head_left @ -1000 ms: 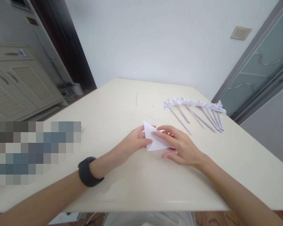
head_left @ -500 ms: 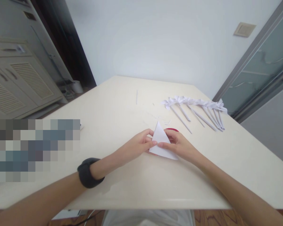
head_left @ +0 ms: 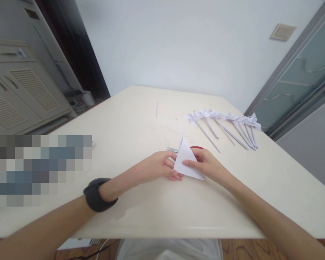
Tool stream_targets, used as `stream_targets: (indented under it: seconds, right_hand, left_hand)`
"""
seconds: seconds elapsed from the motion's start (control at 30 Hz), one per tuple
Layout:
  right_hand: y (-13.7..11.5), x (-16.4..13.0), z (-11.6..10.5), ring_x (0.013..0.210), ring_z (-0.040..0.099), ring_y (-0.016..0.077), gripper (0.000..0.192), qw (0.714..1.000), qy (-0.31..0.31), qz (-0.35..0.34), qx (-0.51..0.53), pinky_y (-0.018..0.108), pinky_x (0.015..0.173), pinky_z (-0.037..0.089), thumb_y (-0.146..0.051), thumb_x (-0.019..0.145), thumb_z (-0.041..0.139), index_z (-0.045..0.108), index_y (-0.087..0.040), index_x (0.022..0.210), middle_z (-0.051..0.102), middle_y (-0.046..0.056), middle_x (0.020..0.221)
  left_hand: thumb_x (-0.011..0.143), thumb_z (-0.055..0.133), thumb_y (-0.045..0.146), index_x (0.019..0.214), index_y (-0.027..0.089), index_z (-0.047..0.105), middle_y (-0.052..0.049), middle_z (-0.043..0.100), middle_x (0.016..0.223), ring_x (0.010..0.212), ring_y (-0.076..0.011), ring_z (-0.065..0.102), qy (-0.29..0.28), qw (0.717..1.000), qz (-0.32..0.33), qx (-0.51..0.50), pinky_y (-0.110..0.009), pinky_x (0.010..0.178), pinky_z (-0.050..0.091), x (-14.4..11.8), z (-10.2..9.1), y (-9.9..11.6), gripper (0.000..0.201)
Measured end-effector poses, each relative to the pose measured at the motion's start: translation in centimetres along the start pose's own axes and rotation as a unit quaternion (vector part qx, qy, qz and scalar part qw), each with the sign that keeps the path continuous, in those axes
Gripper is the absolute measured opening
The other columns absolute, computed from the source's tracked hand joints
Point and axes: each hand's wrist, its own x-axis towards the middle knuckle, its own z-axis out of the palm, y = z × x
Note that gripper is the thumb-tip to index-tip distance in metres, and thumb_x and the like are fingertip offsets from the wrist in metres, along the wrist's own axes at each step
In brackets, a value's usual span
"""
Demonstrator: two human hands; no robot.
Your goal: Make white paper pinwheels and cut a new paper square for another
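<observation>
A folded white paper triangle [head_left: 185, 168] is held upright above the table, its point toward the wall. My right hand [head_left: 206, 161] pinches it, thumb on the near face and fingers behind. At its lower left corner my left hand [head_left: 166, 167] grips the edge between thumb and fingers, with some fingers under the sheet. Behind the paper lies a pair of scissors [head_left: 197, 147]; part of the red handle and the metal tips show, the rest is hidden.
Several paper flowers with rolled stems [head_left: 224, 117] lie in a row at the right. Small paper scraps [head_left: 193, 139] and a thin white stick [head_left: 157, 109] are farther back on the table [head_left: 124, 126]. A blurred-out patch covers the left side.
My left thumb has slid off the paper's front face to its lower left corner, with fingers now underneath. The scissors' tips have come into sight. My right hand keeps its pinch.
</observation>
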Motion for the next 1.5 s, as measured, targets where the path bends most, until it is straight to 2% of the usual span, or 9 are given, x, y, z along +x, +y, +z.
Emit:
stream_targets:
  seconds: [0.13, 0.23, 0.43, 0.53, 0.67, 0.87, 1.07, 1.27, 1.5]
  right_hand:
    - [0.08, -0.05, -0.05, 0.074, 0.059, 0.0172, 0.017, 1.0, 0.002, 0.01, 0.005, 0.026, 0.058, 0.044, -0.03, 0.08, 0.055, 0.064, -0.016, 0.085, 0.062, 0.006, 0.099]
    - [0.14, 0.01, -0.09, 0.075, 0.058, 0.0174, 0.018, 1.0, -0.005, 0.007, 0.026, 0.027, 0.06, 0.044, -0.031, 0.079, 0.056, 0.063, -0.016, 0.087, 0.061, 0.006, 0.097]
    - [0.08, 0.14, -0.24, 0.075, 0.056, 0.016, 0.022, 0.998, -0.015, -0.001, 0.056, 0.026, 0.063, 0.042, -0.03, 0.075, 0.061, 0.062, -0.016, 0.093, 0.061, 0.004, 0.087]
    - [0.24, 0.18, -0.26, 0.073, 0.056, 0.0152, 0.019, 0.998, -0.001, 0.005, 0.066, 0.026, 0.063, 0.041, -0.029, 0.076, 0.06, 0.062, -0.015, 0.089, 0.062, 0.003, 0.085]
    - [0.32, 0.15, -0.25, 0.068, 0.056, 0.0157, 0.023, 0.998, 0.024, 0.024, 0.048, 0.025, 0.058, 0.04, -0.033, 0.074, 0.062, 0.062, -0.016, 0.089, 0.062, 0.002, 0.079]
    - [-0.14, -0.04, -0.23, 0.064, 0.053, 0.0147, 0.02, 0.998, 0.06, 0.006, 0.005, 0.024, 0.053, 0.037, -0.037, 0.075, 0.059, 0.056, -0.018, 0.072, 0.057, 0.001, 0.071]
    - [0.46, 0.01, -0.13, 0.059, 0.049, 0.0115, 0.027, 0.996, 0.084, 0.012, 0.021, 0.022, 0.049, 0.033, -0.038, 0.075, 0.061, 0.044, -0.018, 0.065, 0.051, -0.002, 0.067]
    - [0.45, 0.04, -0.27, 0.06, 0.05, 0.0117, 0.025, 0.997, 0.061, 0.035, 0.043, 0.021, 0.047, 0.031, -0.041, 0.076, 0.06, 0.05, -0.018, 0.073, 0.055, 0.0, 0.07]
    - [0.31, -0.05, -0.77, 0.058, 0.049, 0.0113, 0.026, 0.995, 0.092, 0.029, 0.036, 0.021, 0.044, 0.029, -0.043, 0.075, 0.061, 0.051, -0.018, 0.074, 0.054, -0.001, 0.068]
  left_hand:
    - [0.074, 0.063, 0.021, 0.085, 0.017, 0.053, -0.009, 0.072, 0.084, 0.088, -0.0239, 0.067, 0.012, 1.0, -0.003, 0.005, -0.037, 0.078, 0.052, -0.24, 0.21, 0.22, 0.016]
    - [0.074, 0.063, 0.023, 0.078, 0.017, 0.049, -0.009, 0.072, 0.078, 0.085, -0.0247, 0.068, 0.02, 1.0, -0.004, 0.009, -0.037, 0.074, 0.054, -0.33, 0.26, 0.22, 0.015]
    - [0.075, 0.062, 0.027, 0.078, 0.015, 0.05, -0.012, 0.072, 0.084, 0.08, -0.024, 0.069, 0.044, 0.999, -0.002, 0.027, -0.038, 0.073, 0.054, -0.31, 0.03, 0.51, 0.017]
    - [0.077, 0.061, 0.029, 0.076, 0.016, 0.048, -0.012, 0.072, 0.084, 0.08, -0.0234, 0.069, 0.056, 0.998, 0.007, 0.032, -0.038, 0.074, 0.054, -0.29, -0.03, 0.55, 0.02]
    - [0.079, 0.059, 0.034, 0.071, 0.016, 0.046, -0.011, 0.073, 0.08, 0.077, -0.023, 0.069, 0.066, 0.997, 0.017, 0.037, -0.037, 0.072, 0.055, -0.29, -0.02, 0.26, 0.023]
    - [0.08, 0.055, 0.034, 0.07, 0.017, 0.048, -0.01, 0.072, 0.074, 0.071, -0.0221, 0.069, 0.097, 0.989, 0.038, 0.108, -0.036, 0.067, 0.056, -0.56, 0.32, 0.18, 0.022]
    - [0.078, 0.057, 0.032, 0.069, 0.017, 0.046, -0.008, 0.072, 0.071, 0.069, -0.0218, 0.069, 0.082, 0.991, 0.029, 0.1, -0.036, 0.066, 0.056, -0.48, 0.39, 0.05, 0.02]
    - [0.077, 0.058, 0.028, 0.069, 0.017, 0.047, -0.008, 0.072, 0.073, 0.072, -0.0216, 0.069, 0.078, 0.993, 0.024, 0.085, -0.036, 0.068, 0.055, -0.33, 0.16, 0.08, 0.017]
    - [0.073, 0.061, 0.023, 0.073, 0.017, 0.05, -0.008, 0.072, 0.077, 0.074, -0.021, 0.069, 0.075, 0.995, 0.032, 0.058, -0.034, 0.069, 0.054, -0.21, 0.03, -0.1, 0.012]
